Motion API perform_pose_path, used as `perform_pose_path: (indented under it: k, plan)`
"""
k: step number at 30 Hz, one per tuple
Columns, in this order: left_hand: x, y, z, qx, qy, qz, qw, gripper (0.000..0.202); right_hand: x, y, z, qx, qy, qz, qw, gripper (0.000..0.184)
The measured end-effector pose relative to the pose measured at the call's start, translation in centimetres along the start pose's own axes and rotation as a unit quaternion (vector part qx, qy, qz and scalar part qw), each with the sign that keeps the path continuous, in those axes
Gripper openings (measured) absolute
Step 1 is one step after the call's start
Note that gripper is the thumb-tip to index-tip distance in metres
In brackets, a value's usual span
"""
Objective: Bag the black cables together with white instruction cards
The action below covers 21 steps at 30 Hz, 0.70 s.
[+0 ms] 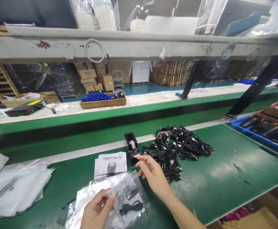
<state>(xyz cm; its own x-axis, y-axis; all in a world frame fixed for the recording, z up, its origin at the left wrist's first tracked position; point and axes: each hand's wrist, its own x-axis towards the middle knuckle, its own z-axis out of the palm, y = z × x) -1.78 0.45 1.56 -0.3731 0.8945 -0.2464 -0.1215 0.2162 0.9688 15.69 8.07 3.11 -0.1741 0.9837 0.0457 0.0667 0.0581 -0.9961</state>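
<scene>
My left hand grips a clear plastic bag between thumb and fingers. Inside the bag are a printed paper and a coiled black cable. My right hand is at the front of a black tape dispenser, thumb and index finger pinched at the tape's end. A printed "Thunder Trail Pro" booklet lies left of the dispenser, partly covered by bagged papers beneath my left hand. To the right of the dispenser spreads a heap of black cables.
More clear bags lie at the left. A blue tray of black items stands at the right edge. On the raised ledge behind sit a cardboard tray with blue rings and a black box. A shelf beam crosses above.
</scene>
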Motion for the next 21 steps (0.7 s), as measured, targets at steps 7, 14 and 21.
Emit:
perform_pose_path:
  k: [7, 14, 21]
  plan:
    - [0.3, -0.3, -0.3, -0.024, 0.048, 0.020, 0.998, 0.032, 4.3, -0.8, -1.5, -0.206, 0.081, 0.008, 0.975, 0.031]
    - [0.5, -1.1, -0.5, -0.063, 0.055, -0.045, 0.995, 0.040, 4.8, -0.9, -0.7, -0.083, 0.004, 0.053, 0.995, 0.031]
    - [0.7, -1.4, -0.2, -0.067, 0.066, -0.030, 0.995, 0.041, 1.3, 1.8, 0.4, -0.067, 0.062, 0.034, 0.995, 0.033]
